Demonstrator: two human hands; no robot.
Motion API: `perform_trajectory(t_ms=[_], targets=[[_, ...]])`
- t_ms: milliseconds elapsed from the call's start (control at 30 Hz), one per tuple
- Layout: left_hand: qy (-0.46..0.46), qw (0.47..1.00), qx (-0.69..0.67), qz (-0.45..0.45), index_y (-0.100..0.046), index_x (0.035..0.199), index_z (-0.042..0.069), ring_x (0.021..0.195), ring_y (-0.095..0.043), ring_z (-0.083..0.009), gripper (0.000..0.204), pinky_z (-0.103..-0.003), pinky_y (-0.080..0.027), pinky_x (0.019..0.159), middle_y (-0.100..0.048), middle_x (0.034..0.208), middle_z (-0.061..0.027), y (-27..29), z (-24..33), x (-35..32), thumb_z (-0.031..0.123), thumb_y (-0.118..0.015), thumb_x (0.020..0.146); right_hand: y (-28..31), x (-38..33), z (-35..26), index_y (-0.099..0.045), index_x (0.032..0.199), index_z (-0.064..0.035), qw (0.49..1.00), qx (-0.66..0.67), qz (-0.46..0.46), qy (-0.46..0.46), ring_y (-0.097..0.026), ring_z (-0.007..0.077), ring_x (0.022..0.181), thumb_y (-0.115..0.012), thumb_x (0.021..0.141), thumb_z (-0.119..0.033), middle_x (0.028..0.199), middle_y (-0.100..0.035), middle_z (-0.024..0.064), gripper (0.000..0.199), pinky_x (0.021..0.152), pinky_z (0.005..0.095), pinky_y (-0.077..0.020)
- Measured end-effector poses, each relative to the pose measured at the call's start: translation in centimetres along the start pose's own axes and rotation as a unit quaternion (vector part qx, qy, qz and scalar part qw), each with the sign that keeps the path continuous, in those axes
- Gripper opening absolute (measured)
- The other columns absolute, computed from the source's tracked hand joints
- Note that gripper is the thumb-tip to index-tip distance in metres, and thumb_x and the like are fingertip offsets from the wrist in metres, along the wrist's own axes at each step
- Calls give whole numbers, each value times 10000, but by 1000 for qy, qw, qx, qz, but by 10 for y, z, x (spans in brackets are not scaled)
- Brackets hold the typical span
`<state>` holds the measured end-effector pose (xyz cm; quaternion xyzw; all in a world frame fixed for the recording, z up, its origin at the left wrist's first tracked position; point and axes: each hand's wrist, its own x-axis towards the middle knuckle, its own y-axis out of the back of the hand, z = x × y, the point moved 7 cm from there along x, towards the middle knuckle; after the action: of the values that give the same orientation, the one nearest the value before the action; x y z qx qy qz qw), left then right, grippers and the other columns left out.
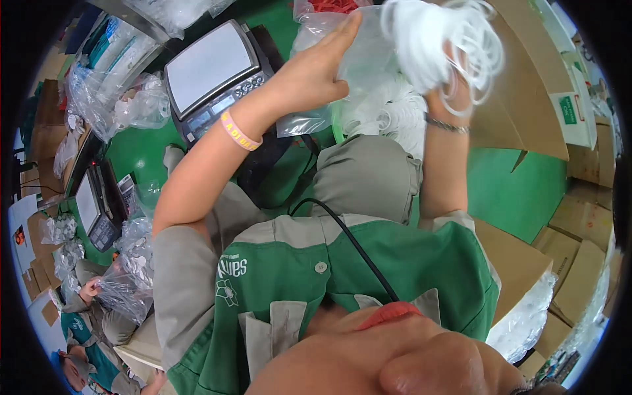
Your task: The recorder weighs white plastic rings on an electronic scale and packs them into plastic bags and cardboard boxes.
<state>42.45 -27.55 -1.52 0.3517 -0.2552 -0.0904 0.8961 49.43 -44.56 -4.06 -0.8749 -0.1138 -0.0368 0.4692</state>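
Note:
My left hand (326,69) reaches over the left edge of a clear plastic bag (359,56), its fingers stretched out and the thumb apart. Part of the bag lies behind the fingers. High on the right, my right hand (454,89) holds up a loose bunch of thin white plastic rings (421,43). Motion blurs the bunch, and it covers most of the fingers. Below, between my arms, more white rings (398,115) lie in a heap beside the bag.
Left of the bag stands a digital weighing scale (210,69). A large open cardboard box (526,92) is at the right. Red pieces (326,5) lie at the top edge. Far left are another scale (95,204) and a co-worker (95,342) holding a clear bag.

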Motion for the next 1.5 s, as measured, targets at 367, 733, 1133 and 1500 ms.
perform_trajectory(t_ms=[367, 733, 1133, 1500], targets=[[40, 966, -253, -28, -89, 1371, 19, 1159, -420, -230, 849, -247, -361, 899, -391, 1265, -230, -15, 7, -10, 37, -563, 666, 37, 18, 161, -462, 1145, -58, 671, -669, -309, -82, -508, 219, 1021, -595, 736, -171, 1098, -543, 109, 444, 872, 322, -392], [197, 910, -362, -33, -399, 1294, 98, 504, -339, -22, 653, -174, -294, 469, -514, 752, 45, 24, -32, -22, -111, -371, 677, -35, -7, 68, -581, 1053, -66, 541, -740, -356, -185, -563, 158, 853, -575, 807, -138, 952, -612, 80, 256, 746, 279, -445], [265, 946, -169, 81, -575, 1119, 68, 541, -329, -10, 343, -159, -272, 482, -409, 599, 72, 46, -64, -37, 130, -593, 782, 302, -100, -35, -512, 1070, 52, 629, -706, 195, -260, -540, 271, 992, -556, 777, -396, 1069, -550, 182, 537, 847, 340, -428], [191, 975, -70, 85, -420, 1266, 114, 554, -397, -20, 602, -162, -359, 501, -428, 1265, -25, 46, -54, -38, -39, -563, 702, 287, -114, 82, -339, 1263, -179, 424, -858, 199, -211, -513, 338, 961, -607, 676, -123, 1081, -482, 158, 648, 764, 427, -446]])
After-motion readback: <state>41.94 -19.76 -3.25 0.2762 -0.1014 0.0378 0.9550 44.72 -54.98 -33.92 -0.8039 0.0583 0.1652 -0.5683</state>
